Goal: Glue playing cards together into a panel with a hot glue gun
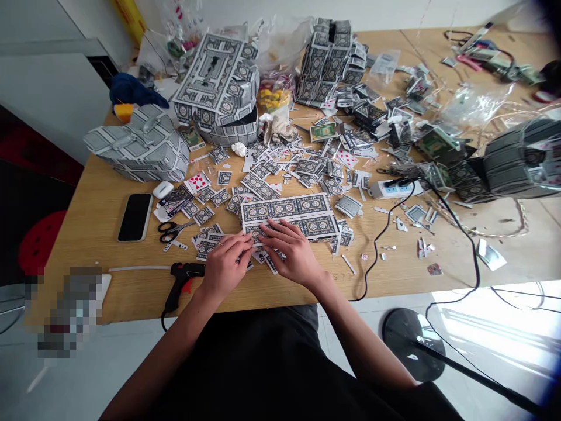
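Black shirt cloth fills the bottom centre of the frame, a forearm reaching up on either side. At mid-frame lies a card panel, two rows of patterned playing-card backs. The left hand bunches its fingers narrowly at the panel's near left corner; whether they pinch the edge cannot be told. The right hand lays lightly parted, stretched fingers over the lower row, its thumb towards the left hand. The step looks like pressing or lining up that edge: steady, even pressure with the right fingers, while the left squares the corner, should avoid creasing. Patterned side up, the panel's long axis runs left to right, its right end tipped slightly towards the top.
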Available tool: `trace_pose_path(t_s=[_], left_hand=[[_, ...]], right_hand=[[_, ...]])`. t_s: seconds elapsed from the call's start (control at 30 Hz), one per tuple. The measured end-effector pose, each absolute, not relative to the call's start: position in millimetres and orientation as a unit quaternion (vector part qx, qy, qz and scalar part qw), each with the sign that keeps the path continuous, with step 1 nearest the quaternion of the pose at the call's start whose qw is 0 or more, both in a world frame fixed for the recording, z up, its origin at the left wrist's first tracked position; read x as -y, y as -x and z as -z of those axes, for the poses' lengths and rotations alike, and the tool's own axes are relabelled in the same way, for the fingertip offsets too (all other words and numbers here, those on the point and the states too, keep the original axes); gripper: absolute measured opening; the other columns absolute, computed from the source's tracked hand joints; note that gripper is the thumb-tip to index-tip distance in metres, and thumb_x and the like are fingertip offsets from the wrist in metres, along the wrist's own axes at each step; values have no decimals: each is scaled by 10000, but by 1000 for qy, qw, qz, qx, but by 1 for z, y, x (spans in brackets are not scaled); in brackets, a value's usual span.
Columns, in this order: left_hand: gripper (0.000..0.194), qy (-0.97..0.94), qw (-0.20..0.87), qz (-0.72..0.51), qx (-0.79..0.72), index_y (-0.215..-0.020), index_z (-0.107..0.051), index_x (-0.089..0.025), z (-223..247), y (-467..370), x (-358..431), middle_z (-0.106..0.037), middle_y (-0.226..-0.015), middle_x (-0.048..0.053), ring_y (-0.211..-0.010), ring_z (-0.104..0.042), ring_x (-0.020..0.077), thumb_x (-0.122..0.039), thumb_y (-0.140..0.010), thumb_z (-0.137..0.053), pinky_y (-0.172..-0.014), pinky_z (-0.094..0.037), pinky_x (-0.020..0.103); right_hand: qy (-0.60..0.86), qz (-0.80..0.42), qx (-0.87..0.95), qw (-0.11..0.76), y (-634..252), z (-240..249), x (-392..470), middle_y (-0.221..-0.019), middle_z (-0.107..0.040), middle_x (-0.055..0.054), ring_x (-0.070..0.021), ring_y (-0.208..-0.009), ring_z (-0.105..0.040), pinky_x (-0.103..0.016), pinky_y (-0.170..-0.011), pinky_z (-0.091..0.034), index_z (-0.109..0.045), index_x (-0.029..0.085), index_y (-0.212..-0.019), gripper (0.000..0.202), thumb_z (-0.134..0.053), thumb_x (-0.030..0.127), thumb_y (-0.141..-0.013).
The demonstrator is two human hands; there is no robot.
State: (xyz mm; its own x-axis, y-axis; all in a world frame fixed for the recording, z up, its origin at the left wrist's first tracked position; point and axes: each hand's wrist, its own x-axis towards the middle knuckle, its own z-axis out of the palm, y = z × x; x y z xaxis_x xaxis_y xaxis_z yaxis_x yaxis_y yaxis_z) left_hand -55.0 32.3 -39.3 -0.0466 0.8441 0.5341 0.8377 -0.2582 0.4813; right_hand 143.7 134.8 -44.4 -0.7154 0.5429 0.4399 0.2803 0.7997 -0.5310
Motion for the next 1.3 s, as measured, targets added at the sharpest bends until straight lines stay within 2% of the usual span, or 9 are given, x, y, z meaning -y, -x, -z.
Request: trace_pose_path(t_s=[0.17, 0.37, 0.67, 1.0, 1.1, 1.17, 1.23, 1.3], left_hand=[[84, -685, 8, -397, -611, -1044, -757, -241, 39, 55, -32, -855, -1151, 51, -1148, -811, 246, -169, -1003, -741, -1006, -650, 402], [67, -680, 18, -399, -615, -1031, -769, -250, 39, 54, -32, -857, -1148, 53, -1147, -812, 248, -199, -1019, -727, -1007, -654, 413], [65, -680, 23, -393, -618, -1042, -769, -253, 41, 56, -32, -857, -1167, 45, -1149, -807, 240, -208, -1023, -728, -1008, -647, 417], [60, -681, 12, -397, -616, -1035, -761, -250, 41, 55, -32, -859, -1138, 41, -1125, -810, 237, -198, -1012, -743, -993, -648, 411], [59, -679, 15, -398, -617, -1036, -768, -254, 41, 55, -32, -858, -1139, 43, -1124, -811, 239, -206, -1012, -743, -995, -652, 412], [57, -676, 18, -401, -618, -1036, -774, -257, 41, 55, -32, -858, -1136, 46, -1124, -811, 241, -216, -1015, -740, -995, -656, 414], [61, -673, 25, -402, -621, -1038, -781, -263, 41, 56, -31, -859, -1136, 48, -1129, -811, 245, -229, -1021, -734, -997, -660, 421], [67, -671, 29, -402, -622, -1042, -786, -266, 40, 56, -31, -859, -1136, 49, -1129, -812, 245, -236, -1025, -729, -996, -663, 425]], right_hand=[[222, -229, 901, 292, -146, 42, -136, -1512, -725, -58, -290, -1501, -626, -558, -1263, -500, -768, 277, -1337, 355, -612, 176, -1035], [230, -249, 890, 306, -145, 41, -135, -1484, -743, -67, -293, -1482, -643, -574, -1260, -501, -778, 274, -1299, 334, -606, 168, -1032], [245, -316, 856, 327, -146, 36, -137, -1280, -844, -41, -258, -1394, -717, -563, -1279, -491, -763, 277, -1137, 236, -592, 145, -1042], [248, -356, 837, 335, -146, 31, -140, -1139, -863, -24, -241, -1277, -772, -563, -1276, -496, -725, 279, -1108, 193, -563, 176, -1092], [265, -376, 820, 341, -147, 28, -140, -1113, -857, -12, -222, -1165, -806, -542, -1294, -487, -733, 283, -1136, 197, -557, 202, -1101], [279, -389, 803, 356, -149, 25, -139, -1097, -858, -17, -211, -1073, -824, -485, -1226, -558, -745, 278, -1126, 201, -552, 227, -1110], [295, -396, 788, 367, -151, 22, -138, -1067, -861, -27, -215, -1006, -830, -410, -1050, -655, -761, 275, -1103, 179, -583, 278, -1111], [300, -388, 789, 371, -153, 21, -136, -1048, -858, -36, -226, -979, -825, -376, -904, -677, -775, 278, -1094, 143, -640, 324, -1097]])
